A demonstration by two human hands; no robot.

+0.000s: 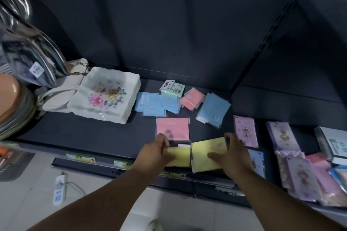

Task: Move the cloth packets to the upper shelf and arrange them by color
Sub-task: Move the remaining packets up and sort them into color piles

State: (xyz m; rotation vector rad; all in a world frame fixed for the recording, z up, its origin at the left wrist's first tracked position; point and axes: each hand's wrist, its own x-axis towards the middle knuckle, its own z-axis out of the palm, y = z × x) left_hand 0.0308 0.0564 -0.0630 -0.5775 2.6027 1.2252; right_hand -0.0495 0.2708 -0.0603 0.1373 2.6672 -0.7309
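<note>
I am pinching a flat yellow cloth packet in clear wrap (179,157) with my left hand (155,153), at the front lip of the dark shelf (75,133). My right hand (232,154) is gripping a second yellow cloth packet (203,153) just beside it, thumb on top. Both are looking light, soft and slippery, so I am judging edge pinches the safest hold. Beyond them, a square pink cloth packet (172,128) is lying flat. Farther back, blue cloth packets (152,106) are lying beside a white floral ceramic dish (107,95).

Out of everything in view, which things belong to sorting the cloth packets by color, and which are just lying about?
Job: left hand and right hand, holding the yellow packets; flat pink packet; tilted pink packets; blue packets; green packet.
Lying about: floral dish; white handbag; printed cases; power strip.
</note>
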